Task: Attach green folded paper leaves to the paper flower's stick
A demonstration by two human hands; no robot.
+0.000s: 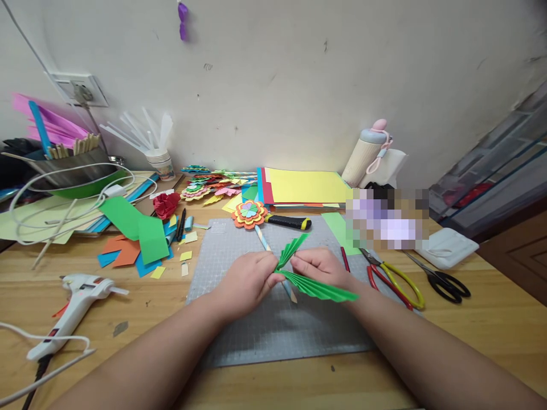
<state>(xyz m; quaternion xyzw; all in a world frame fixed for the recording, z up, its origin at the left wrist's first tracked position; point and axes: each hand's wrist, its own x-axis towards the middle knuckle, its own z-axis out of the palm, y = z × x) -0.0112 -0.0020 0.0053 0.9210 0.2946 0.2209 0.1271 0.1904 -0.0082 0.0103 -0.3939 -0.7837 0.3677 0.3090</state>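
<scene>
"green pleated paper (320, 287) front and center; it's held up over the grey cutting mat (265, 341), split into two leafy fans, a shorter one pointing away and a longer one crossing in front of the right wrist; who's got hold of it?"

"left hand (251, 280) for sure; thumb and fingers are pinched on the narrow end where the fans meet; right hand (323, 266) is just beside it, fingertips up by the shorter fan, but i can't tell if they're gripping or only close to it"

"ok, and what's underneath?"

"paper flower (250, 214) at the mat's far edge; its striped stem (262, 237) runs below the left hand and the tip pokes out on the near side; black and yellow cutter (288, 221) right next to the bloom"

"other tools?"

"plier-like tool (399, 280) with red and yellow handles by the mat's right side; black-handled scissors (447, 286) further right; white glue gun (70, 313) well off to the left on the wooden table (149, 319)"
</scene>
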